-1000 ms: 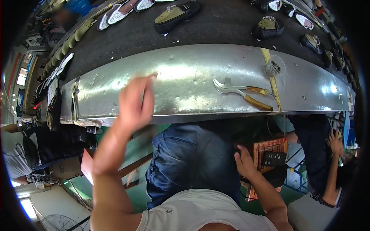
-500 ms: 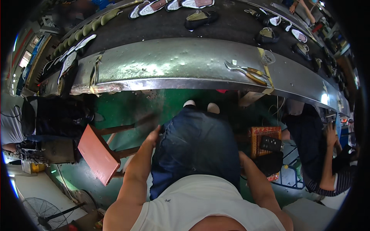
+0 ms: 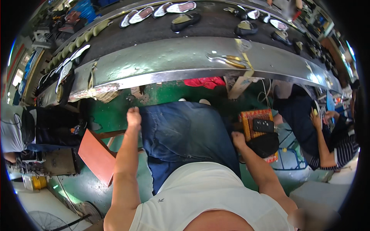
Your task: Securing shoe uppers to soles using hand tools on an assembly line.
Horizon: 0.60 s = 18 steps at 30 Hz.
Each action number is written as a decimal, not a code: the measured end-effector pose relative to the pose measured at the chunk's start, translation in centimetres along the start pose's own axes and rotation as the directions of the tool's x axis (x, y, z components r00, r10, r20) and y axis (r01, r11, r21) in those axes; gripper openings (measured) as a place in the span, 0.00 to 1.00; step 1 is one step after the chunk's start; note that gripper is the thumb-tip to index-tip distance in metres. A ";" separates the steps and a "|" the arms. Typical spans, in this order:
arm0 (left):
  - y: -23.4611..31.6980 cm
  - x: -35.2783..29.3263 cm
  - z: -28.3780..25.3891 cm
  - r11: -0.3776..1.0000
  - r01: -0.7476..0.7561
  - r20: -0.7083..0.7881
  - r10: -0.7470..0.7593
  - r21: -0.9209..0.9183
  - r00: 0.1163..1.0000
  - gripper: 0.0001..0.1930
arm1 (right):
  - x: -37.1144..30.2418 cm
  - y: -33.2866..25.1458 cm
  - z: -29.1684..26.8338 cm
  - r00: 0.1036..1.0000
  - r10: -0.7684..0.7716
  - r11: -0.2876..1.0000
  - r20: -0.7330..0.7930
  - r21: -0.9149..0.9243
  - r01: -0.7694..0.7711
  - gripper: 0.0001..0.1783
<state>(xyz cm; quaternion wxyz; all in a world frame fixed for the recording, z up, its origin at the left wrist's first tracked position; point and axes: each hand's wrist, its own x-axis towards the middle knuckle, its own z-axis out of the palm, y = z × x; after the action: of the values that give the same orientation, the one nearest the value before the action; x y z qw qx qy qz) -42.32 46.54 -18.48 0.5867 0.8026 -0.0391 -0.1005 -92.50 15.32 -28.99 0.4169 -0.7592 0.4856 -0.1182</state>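
Observation:
A dark blue denim apron (image 3: 185,134) is spread over my lap, below my white sleeveless shirt. My left hand (image 3: 133,116) is closed at its far left corner, gripping the edge. At the apron's right edge my right hand (image 3: 238,139) is also closed on the cloth, its fingers partly hidden. Beyond my lap runs a metal bench edge (image 3: 154,59). Lasting pincers (image 3: 228,60) with yellow handles lie on it, away from both hands. The tips of my pale shoes (image 3: 204,102) show past the apron.
A tilted red-topped stool (image 3: 96,158) stands at my left. To my right, a patterned seat (image 3: 248,117) bears a black device (image 3: 263,125) and a black cloth item (image 3: 264,145). Shoes (image 3: 185,22) line the dark belt (image 3: 154,29). Co-workers (image 3: 331,150) sit on both sides.
My left hand has moved forward and left, and my right hand forward, with the apron now spread wider. The view has shifted, showing more floor and a red cloth beneath the bench.

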 end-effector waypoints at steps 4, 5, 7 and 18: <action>9.8 -2.1 -2.7 0.975 -0.208 0.033 0.211 -0.075 0.977 0.13 | -2.2 -8.1 -6.6 0.958 -0.098 0.985 -0.270 0.111 0.132 0.16; 12.0 -2.9 -2.9 0.949 -0.269 -0.009 0.271 -0.167 0.962 0.11 | -2.8 -9.8 -8.6 0.945 -0.188 0.969 -0.267 0.106 0.223 0.17; 15.1 -4.6 -4.7 0.930 -0.250 -0.021 0.253 -0.268 0.967 0.09 | -3.9 -13.3 -11.4 0.885 -0.309 0.939 -0.349 0.035 0.342 0.18; -3.0 -11.3 -14.4 0.770 0.391 0.107 -0.505 0.505 0.856 0.24 | -9.3 -11.5 -14.0 0.973 -0.085 0.770 0.216 -0.605 0.202 0.19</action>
<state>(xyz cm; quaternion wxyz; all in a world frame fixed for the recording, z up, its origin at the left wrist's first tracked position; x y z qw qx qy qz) -50.55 62.97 -15.83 0.3263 0.8870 0.0621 -0.3209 -98.03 17.90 -9.58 0.1735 -0.8964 0.3989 0.0849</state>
